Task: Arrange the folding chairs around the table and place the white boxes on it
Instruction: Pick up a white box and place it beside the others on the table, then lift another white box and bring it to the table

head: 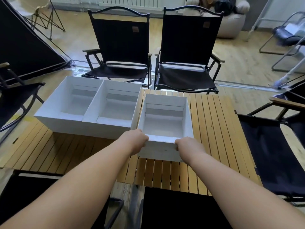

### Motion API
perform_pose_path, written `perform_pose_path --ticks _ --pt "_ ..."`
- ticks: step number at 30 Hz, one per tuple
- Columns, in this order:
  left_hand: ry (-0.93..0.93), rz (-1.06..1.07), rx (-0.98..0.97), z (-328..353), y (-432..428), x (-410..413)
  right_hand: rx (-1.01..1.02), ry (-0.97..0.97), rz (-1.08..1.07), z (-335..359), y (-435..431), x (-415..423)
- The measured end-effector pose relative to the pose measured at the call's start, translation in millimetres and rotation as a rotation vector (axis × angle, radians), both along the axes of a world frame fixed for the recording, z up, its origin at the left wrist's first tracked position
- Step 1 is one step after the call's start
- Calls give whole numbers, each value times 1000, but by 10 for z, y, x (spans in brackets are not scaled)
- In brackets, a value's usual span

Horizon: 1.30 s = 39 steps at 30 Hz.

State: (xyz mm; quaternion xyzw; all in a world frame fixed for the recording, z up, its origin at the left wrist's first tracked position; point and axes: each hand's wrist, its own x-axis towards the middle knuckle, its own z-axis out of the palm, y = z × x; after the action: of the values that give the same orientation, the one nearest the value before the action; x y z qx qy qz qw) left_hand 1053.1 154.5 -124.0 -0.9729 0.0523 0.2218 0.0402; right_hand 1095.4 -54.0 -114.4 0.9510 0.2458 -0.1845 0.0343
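Though empty, white box (162, 128) in hands (135, 141) (188, 146)

place: indoor room laid out as a camping lounge; home or studio, cannot tell | indoors: radiator (125, 0) along far wall, wood floor (239, 52) | camp gear: black tent (24, 47) at left, black folding chairs (122, 42), slatted tabletop (212, 123) | lounge: beanbag (231, 25) with plush toys (242, 6) in far corner
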Motion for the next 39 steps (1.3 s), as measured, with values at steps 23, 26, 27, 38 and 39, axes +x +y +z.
perform_pose_path --ticks 23,26,27,38,39 --pt "-121 157 28 -439 345 167 121 -5 -108 -416 251 160" --pt "-69 190 28 -334 324 71 47 102 -87 -304 165 35" --pt "-51 205 30 -299 315 32 36 120 -79 -246 128 -12" --pt "12 97 24 558 -15 -539 -138 134 -197 945 -1242 -481" --pt "6 95 1 697 -101 -552 -136 122 -217 1111 -1395 -539"
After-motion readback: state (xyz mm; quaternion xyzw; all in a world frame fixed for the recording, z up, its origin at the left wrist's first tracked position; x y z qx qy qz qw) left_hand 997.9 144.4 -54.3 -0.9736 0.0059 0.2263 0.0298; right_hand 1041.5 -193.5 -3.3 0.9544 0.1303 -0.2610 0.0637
